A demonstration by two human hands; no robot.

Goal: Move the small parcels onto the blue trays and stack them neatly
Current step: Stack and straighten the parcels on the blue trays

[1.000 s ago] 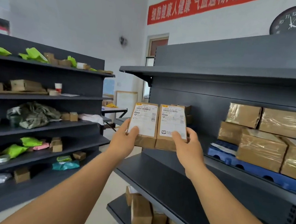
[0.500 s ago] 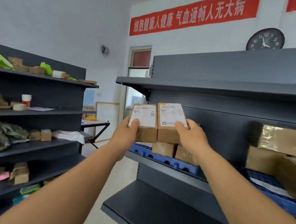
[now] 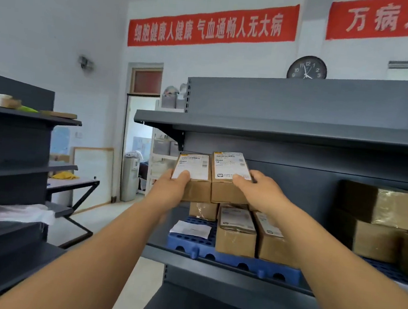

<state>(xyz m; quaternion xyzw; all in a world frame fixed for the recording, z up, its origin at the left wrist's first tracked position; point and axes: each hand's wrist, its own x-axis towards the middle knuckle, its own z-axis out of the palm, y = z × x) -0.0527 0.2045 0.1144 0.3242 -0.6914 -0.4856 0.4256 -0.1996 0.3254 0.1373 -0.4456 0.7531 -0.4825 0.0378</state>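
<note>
Two small brown parcels with white labels are held side by side in the air above the blue tray (image 3: 225,255). My left hand (image 3: 172,188) grips the left parcel (image 3: 195,178) and my right hand (image 3: 261,192) grips the right parcel (image 3: 228,179). On the tray below stand three small labelled parcels, among them one in the middle (image 3: 236,234) and one to its right (image 3: 270,245). A loose white slip (image 3: 190,228) lies on the tray's left part.
The tray sits on a dark grey shelf (image 3: 212,267) with another shelf (image 3: 275,128) close overhead. Larger taped boxes (image 3: 381,221) fill the shelf to the right. A second dark rack (image 3: 10,160) with goods stands at the left across an aisle.
Both hands carried the two parcels up and toward the shelf, over the blue tray. The view swung left and upward, so the parcels on the tray now show below my hands.
</note>
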